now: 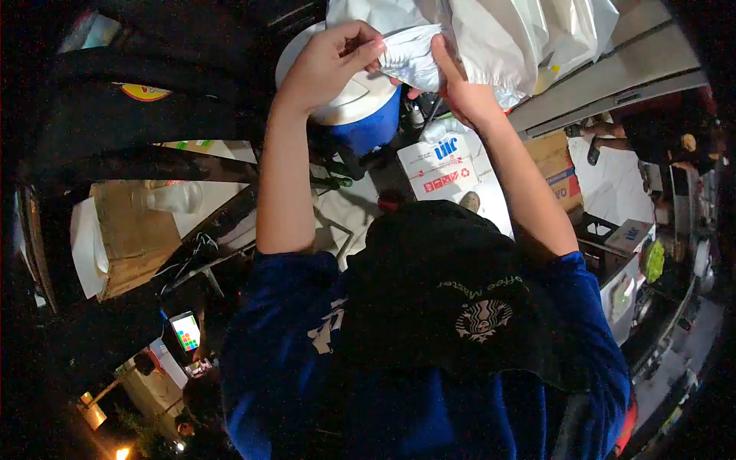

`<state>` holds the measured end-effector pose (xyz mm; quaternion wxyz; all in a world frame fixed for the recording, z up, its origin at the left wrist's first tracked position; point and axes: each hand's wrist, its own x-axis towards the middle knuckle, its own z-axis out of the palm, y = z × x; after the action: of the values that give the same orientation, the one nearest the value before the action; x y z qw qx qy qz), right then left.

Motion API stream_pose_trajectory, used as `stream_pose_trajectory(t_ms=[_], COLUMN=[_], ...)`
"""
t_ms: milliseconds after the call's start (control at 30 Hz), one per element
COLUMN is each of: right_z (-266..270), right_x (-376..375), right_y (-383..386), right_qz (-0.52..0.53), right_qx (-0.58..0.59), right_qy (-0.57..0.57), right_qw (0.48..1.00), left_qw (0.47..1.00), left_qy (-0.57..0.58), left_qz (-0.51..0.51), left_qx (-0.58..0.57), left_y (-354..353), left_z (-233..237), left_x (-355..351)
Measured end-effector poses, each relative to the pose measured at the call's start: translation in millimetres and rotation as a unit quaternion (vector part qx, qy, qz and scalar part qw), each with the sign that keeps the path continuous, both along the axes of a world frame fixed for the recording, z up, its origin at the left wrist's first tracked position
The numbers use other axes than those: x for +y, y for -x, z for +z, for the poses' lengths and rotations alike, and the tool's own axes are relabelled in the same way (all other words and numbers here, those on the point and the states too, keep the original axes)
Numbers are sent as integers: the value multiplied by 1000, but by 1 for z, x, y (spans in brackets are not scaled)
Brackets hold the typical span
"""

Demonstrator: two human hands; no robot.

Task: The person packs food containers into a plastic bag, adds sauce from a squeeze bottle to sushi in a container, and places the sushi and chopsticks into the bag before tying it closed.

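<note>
Plastic bag [414, 57] is sitting between both grips: left hand [330, 65] and right hand [464, 92] are each pinching it tightly, above the blue cooler [372, 130].

Blue short-sleeved shirt [284, 368], white print [328, 328] on the chest, black apron [429, 261], round white logo [483, 319] and lettering

white bag [506, 38] cropped above, lit screen [185, 331] unreadable
</note>
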<state>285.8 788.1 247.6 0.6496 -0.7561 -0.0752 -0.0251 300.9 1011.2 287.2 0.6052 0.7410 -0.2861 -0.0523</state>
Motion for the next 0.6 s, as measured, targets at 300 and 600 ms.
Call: stream_pose_trajectory(t_ms=[300,600], right_z=[14,-56], right_x=[23,20], right_y=[10,-27], right_qz=[-1,-80], right_qx=[107,-106], right_qy=[-152,154], right_qw=[983,979], left_qw=[987,949], left_qy=[115,146], left_qz=[104,276], left_qx=[50,-40], left_y=[5,44], left_z=[-32,-26], left_x=[-20,18])
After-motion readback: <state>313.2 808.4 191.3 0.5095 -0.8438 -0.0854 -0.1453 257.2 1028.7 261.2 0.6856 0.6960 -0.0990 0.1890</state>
